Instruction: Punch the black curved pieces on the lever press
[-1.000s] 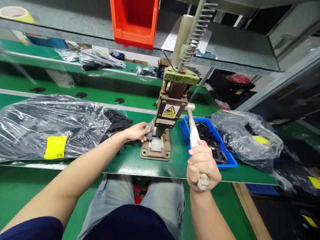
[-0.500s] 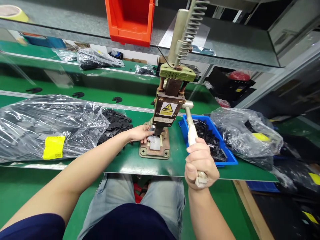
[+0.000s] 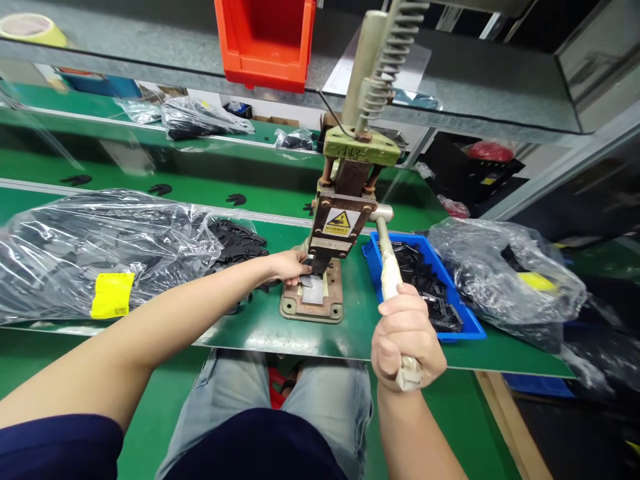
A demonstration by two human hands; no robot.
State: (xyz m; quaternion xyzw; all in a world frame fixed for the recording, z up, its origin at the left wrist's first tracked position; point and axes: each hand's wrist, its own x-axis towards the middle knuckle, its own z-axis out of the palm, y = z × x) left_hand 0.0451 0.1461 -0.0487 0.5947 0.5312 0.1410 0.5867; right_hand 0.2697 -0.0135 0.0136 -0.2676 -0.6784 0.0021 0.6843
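Here, our right hand [image 3: 407, 333] wraps lever handle [image 3: 389, 263]; left hand [image 3: 289, 267] pinches thin grey piece [image 3: 307, 281] at press base [image 3: 311, 311]. We judge piece light, stiffish, best held by outer edge. Blue tray [image 3: 474, 331] holds jumbled black parts [image 3: 411, 268]; clear bag [image 3: 75, 247], dark pieces [image 3: 237, 241]. Farther, orange bin [image 3: 267, 70] on shelf [image 3: 150, 57].

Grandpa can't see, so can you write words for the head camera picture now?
A right hand grips the wrapped lever of a hand press while the left hand holds a thin piece over its base. On the green bench, a clear plastic bag of black parts lies to the left, a blue tray of small black parts right.
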